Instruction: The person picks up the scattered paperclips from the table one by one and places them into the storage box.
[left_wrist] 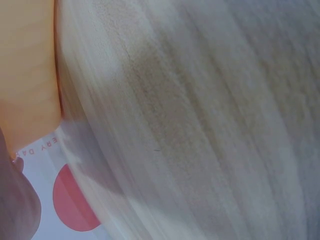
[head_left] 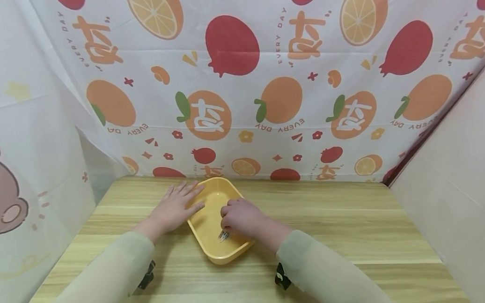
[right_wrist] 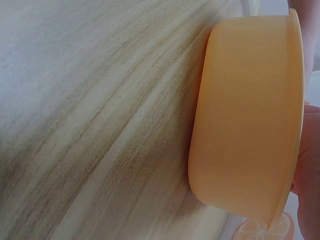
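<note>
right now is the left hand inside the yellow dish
No, in the head view the left hand lies flat on the wooden table, fingers touching the yellow dish rim from outside.

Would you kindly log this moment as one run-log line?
left hand: flat against yellow dish rim | right hand: grip on metal scrubber inside dish | wooden table

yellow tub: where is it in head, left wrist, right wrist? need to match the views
Head: the yellow tub sits low centre on the wooden table, the left hand flat against its left rim, the right hand curled inside it.
Left wrist: blurred orange-yellow wall along the left edge.
Right wrist: outer wall fills the right half, on its side in the picture.
Shared landmark: the wood grain of the table, beside the tub in all three.
</note>
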The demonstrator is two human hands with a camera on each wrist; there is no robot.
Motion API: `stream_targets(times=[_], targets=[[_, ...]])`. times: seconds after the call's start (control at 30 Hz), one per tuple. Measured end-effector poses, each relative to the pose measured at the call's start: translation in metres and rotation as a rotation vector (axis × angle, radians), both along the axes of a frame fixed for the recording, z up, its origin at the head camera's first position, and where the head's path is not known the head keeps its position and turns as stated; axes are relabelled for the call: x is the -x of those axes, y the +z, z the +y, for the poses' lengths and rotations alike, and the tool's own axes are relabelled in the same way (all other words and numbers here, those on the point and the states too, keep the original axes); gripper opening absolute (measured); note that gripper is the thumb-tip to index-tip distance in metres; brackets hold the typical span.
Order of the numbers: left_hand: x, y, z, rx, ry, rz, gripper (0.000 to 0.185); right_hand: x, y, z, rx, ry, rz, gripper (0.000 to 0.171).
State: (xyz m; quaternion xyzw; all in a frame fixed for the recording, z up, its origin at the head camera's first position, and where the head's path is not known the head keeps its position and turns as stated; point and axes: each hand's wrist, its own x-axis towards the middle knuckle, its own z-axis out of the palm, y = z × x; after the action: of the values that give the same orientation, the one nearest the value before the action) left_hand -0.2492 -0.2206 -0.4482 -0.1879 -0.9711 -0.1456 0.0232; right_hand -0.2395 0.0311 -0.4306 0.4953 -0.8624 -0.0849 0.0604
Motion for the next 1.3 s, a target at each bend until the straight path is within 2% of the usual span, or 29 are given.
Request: stream_targets(times=[0.3, 0.73, 1.07, 1.3], targets=[[0.001, -0.001, 0.0, -0.006, -0.002, -0.001, 0.073, 0.002, 0.002, 0.005, 0.067, 0.0, -0.006, 0.009], [0.0, -0.002, 0.0, 0.02, 0.0, 0.006, 0.075, -0.004, 0.016, 0.025, 0.225, 0.007, -0.011, 0.016], [0.001, -0.004, 0.001, 0.013, 0.004, 0.001, 0.065, -0.015, 0.024, 0.053, 0.28, 0.0, 0.001, 0.017], [0.0, -0.002, 0.002, 0.02, 0.001, -0.003, 0.065, -0.019, 0.02, 0.081, 0.359, -0.009, 0.035, 0.015]])
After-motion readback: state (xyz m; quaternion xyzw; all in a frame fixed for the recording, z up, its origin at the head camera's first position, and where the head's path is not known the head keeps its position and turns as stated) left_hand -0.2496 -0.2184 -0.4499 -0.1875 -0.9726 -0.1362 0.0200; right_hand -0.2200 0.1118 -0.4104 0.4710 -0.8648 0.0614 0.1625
